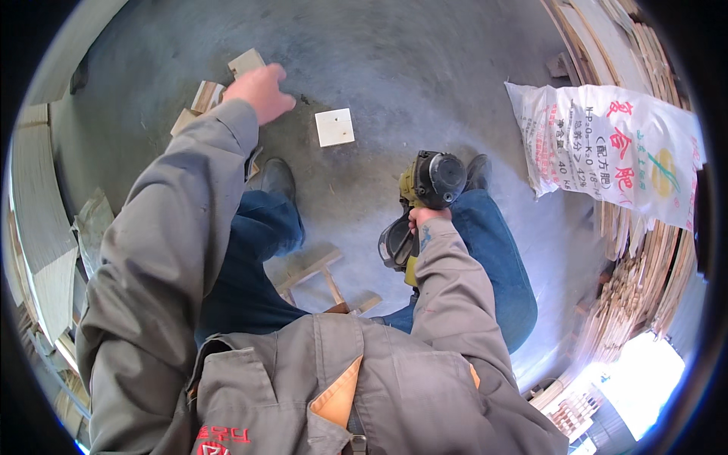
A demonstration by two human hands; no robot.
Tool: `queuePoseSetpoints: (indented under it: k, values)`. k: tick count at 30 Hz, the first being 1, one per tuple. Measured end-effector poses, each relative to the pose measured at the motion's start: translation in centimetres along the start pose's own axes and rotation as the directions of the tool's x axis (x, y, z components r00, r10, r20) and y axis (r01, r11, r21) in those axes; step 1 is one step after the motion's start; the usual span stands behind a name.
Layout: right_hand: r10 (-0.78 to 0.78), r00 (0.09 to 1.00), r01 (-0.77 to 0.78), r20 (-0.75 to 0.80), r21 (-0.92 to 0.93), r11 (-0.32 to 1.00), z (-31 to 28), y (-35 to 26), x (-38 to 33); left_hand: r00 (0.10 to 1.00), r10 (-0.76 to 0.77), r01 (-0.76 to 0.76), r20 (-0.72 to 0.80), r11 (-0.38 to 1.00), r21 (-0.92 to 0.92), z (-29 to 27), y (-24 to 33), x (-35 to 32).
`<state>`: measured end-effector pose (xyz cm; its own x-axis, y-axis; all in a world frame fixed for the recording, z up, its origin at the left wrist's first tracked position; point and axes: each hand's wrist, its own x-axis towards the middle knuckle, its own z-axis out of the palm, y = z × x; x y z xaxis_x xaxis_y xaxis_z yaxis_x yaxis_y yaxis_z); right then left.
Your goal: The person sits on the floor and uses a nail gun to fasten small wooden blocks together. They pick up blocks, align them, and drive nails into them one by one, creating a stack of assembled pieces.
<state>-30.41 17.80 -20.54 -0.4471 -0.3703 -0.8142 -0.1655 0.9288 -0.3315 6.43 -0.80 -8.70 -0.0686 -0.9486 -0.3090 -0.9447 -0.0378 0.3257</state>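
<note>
The left hand reaches far left, fingers loosely curled over wood blocks, holding nothing visible. The right hand grips a power tool.

We see a woodworking shop: concrete floor, stacked timber strips at right, boards at left.

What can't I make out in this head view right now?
- Right hand: fingers hidden behind the power tool; grip unclear.
- Tool's working end: faces away, hidden by its own body.
- Left hand: palm faces down; contact with the wood blocks can't be told.
- Wooden frame: partly covered by the legs and jacket.
- Stacked boards: cut off at the right rim.
</note>
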Motion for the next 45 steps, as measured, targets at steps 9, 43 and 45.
queuePoseSetpoints:
  k: [9, 43, 45]
  values:
    - [-0.052, 0.998, 0.054, 0.025, -0.066, 0.996, 0.2, 1.9, 2.1, 0.972, 0.055, -0.078, 0.230, 0.993, 0.092, 10.8, 1.3, 1.6]
    - [-0.044, 0.998, 0.039, 0.036, 0.136, 0.990, 0.3, 1.7, 3.1, 0.878, 0.128, -0.055, -0.462, 0.984, 0.168, -9.9, -9.8, 2.8]
    - [-0.035, 0.998, 0.030, 0.045, 0.112, 0.993, 0.5, 2.0, 3.3, 0.851, 0.107, 0.014, -0.514, 0.974, 0.225, -15.5, -12.3, -2.0]
